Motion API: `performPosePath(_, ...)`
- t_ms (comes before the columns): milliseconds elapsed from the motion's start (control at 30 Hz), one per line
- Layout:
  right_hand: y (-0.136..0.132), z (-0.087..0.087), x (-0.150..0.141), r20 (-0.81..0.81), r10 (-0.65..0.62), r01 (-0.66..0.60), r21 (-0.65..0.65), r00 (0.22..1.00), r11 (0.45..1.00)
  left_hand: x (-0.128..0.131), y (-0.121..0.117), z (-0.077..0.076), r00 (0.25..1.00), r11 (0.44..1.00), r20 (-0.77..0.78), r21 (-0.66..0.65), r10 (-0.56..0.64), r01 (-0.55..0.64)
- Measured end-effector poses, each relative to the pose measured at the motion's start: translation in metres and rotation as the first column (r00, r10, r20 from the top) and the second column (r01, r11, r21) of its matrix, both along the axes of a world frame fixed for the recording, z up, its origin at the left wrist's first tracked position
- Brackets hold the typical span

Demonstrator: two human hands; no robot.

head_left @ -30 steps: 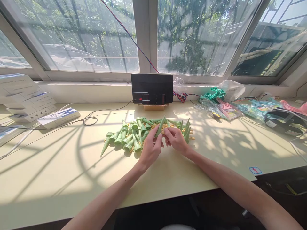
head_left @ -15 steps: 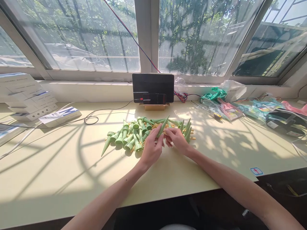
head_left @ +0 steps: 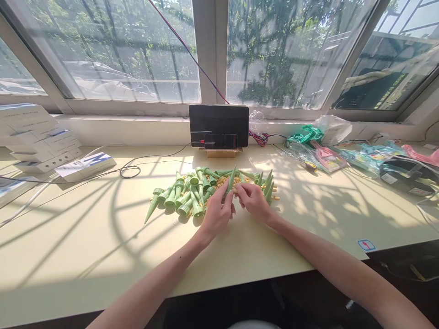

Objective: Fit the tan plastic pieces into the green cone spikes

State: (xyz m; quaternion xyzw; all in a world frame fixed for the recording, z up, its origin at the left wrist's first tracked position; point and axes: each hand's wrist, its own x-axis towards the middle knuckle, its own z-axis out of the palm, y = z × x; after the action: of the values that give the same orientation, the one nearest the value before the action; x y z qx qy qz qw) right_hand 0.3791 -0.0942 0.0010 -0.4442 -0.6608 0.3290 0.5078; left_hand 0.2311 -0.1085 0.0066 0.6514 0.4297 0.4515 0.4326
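My left hand (head_left: 218, 211) is closed around a green plastic cone-shaped spike (head_left: 231, 181), its point tilted up and away from me. Close beside it, my right hand (head_left: 253, 200) has its fingers pinched near the spike's lower end; what they hold is too small and hidden to make out. A pile of similar green spikes (head_left: 185, 194) with round collars lies to the left of my hands. Small tan pieces (head_left: 222, 182) are scattered behind my hands. To the right, several more green spikes (head_left: 269, 185) lie together with tan pieces at their ends.
A black tablet (head_left: 219, 119) and a phone (head_left: 221, 141) stand behind the pile on a small stand (head_left: 221, 154). White boxes (head_left: 37, 137) are stacked at the left, with a cable (head_left: 130, 170) across the table. Plastic bags (head_left: 329, 157) and a black object (head_left: 404, 176) lie at the right.
The spike in my left hand has turned to stand more upright, its tip shifting slightly left. My right hand has moved only a little at the spike's lower end.
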Motion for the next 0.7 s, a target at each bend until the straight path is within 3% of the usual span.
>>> performPosePath(167, -0.0006, 0.0014, 0.0006, 0.061, -0.026, 0.024, 0.028, 0.998, 0.999, -0.0007, -0.0003, 0.0010, 0.999, 1.000, -0.042, -0.022, -0.013, 0.012)
performPosePath(700, -0.0014, 0.0005, -0.0018, 0.038, 0.025, -0.028, 0.065, 0.999, 0.997, 0.0011, -0.0027, 0.0068, 1.000, 1.000, -0.003, -0.005, 0.006, -0.006)
